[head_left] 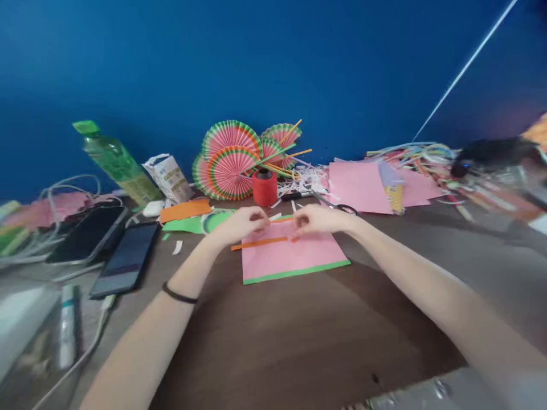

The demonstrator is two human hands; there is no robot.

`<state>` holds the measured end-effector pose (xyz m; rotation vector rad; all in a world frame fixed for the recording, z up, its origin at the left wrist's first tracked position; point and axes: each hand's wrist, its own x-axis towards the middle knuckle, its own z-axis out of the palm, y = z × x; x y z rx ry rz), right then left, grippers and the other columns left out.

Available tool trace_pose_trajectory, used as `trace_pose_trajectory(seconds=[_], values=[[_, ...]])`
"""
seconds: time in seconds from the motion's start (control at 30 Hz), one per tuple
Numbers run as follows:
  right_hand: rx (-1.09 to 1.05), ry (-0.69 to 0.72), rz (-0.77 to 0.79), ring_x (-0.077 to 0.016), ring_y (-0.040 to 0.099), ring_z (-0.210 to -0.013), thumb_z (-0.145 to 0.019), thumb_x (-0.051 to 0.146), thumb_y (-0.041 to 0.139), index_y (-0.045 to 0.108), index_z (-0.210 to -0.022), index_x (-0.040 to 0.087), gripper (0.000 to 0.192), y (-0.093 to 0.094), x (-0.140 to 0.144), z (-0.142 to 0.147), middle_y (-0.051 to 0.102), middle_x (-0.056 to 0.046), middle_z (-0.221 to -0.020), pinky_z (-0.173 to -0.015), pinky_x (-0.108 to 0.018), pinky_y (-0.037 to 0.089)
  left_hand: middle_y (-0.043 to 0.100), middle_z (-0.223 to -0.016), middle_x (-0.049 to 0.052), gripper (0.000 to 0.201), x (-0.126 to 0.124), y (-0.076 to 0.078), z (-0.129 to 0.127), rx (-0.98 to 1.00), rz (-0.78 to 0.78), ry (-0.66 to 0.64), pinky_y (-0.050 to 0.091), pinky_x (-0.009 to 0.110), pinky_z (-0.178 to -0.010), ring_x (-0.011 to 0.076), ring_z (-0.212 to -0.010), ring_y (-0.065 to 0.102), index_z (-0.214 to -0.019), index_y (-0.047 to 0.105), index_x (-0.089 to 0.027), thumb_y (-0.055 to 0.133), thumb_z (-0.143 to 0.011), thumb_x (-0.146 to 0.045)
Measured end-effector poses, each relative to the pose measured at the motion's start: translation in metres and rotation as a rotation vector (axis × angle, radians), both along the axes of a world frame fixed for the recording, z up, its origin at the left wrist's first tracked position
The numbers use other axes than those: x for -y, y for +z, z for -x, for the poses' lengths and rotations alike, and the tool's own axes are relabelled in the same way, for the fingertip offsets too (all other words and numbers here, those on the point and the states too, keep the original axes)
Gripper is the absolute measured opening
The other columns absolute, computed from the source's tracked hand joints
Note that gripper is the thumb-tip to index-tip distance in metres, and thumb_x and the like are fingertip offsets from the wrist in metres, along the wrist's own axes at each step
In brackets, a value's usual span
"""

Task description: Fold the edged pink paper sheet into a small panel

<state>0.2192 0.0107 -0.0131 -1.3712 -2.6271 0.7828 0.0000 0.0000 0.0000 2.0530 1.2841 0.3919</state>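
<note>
A pink paper sheet [294, 255] lies on the table with a green strip [299, 272] along its near edge. An orange paper strip [282, 220] runs near the sheet's far edge, between my two hands. My left hand [243, 228] is closed in a pinch at that strip's left end, my right hand [318, 220] pinched at its right end; the fingertips are partly hidden. Another orange strip [260, 243] lies slanted across the sheet and past its left edge. A small orange piece [294, 240] shows below my right fingertips.
Pleated paper fans [233, 171] stand against the blue wall behind a red thread spool [265, 189]. Scissors [345, 208] and pink sheets [356, 185] are at right. Two phones [126, 259], a green bottle [119, 165], a carton [168, 176] and cables are at left.
</note>
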Motion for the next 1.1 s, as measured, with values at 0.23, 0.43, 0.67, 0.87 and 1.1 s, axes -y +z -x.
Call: trace_pose_trajectory(seconds=[0.23,0.43,0.67,0.87,1.1], values=[[-0.010,-0.030,0.045,-0.0088,0.041,-0.053,-0.068,0.038,0.059,0.050,-0.061,0.017,0.024,-0.006,0.002,0.005,0.047,0.004,-0.057,-0.049,-0.022,0.025,0.058,-0.069,-0.001,0.025,-0.001,-0.017,-0.003,-0.083,0.033,-0.055,0.036,0.022,-0.055,0.0119,-0.062,0.051,-0.074,0.054,-0.017,0.051,-0.071,-0.041],[-0.032,-0.065,0.020,-0.0084,0.040,-0.052,-0.067,0.035,0.060,0.050,-0.060,0.017,0.022,-0.009,0.001,0.008,0.047,0.004,-0.056,-0.049,-0.022,0.024,0.059,-0.071,-0.001,0.023,0.000,-0.015,-0.003,-0.079,0.063,-0.044,0.037,0.022,-0.057,0.0122,-0.065,0.052,-0.075,0.055,-0.017,0.052,-0.072,-0.039],[-0.046,-0.068,0.015,-0.0091,0.042,-0.053,-0.067,0.034,0.059,0.054,-0.063,0.017,0.019,-0.013,0.000,0.008,0.051,0.003,-0.058,-0.050,-0.022,0.025,0.059,-0.072,-0.001,0.023,-0.001,-0.016,-0.003,-0.065,0.078,-0.028,0.037,0.022,-0.058,0.0121,-0.065,0.052,-0.076,0.055,-0.017,0.051,-0.072,-0.039],[-0.057,-0.070,0.025,-0.0085,0.043,-0.051,-0.068,0.033,0.059,0.055,-0.065,0.016,0.018,-0.015,-0.001,0.008,0.051,0.003,-0.057,-0.049,-0.021,0.025,0.055,-0.067,-0.002,0.020,0.001,-0.016,-0.006,-0.121,0.040,-0.044,0.033,0.022,-0.055,0.0115,-0.060,0.048,-0.074,0.053,-0.017,0.053,-0.070,-0.037],[-0.067,-0.087,0.021,-0.0087,0.044,-0.051,-0.068,0.035,0.060,0.055,-0.064,0.016,0.020,-0.020,-0.002,0.008,0.052,0.003,-0.057,-0.049,-0.021,0.026,0.053,-0.064,-0.002,0.012,0.005,-0.022,-0.013,-0.180,-0.063,-0.011,0.031,0.022,-0.053,0.0121,-0.058,0.047,-0.073,0.053,-0.017,0.053,-0.066,-0.027]])
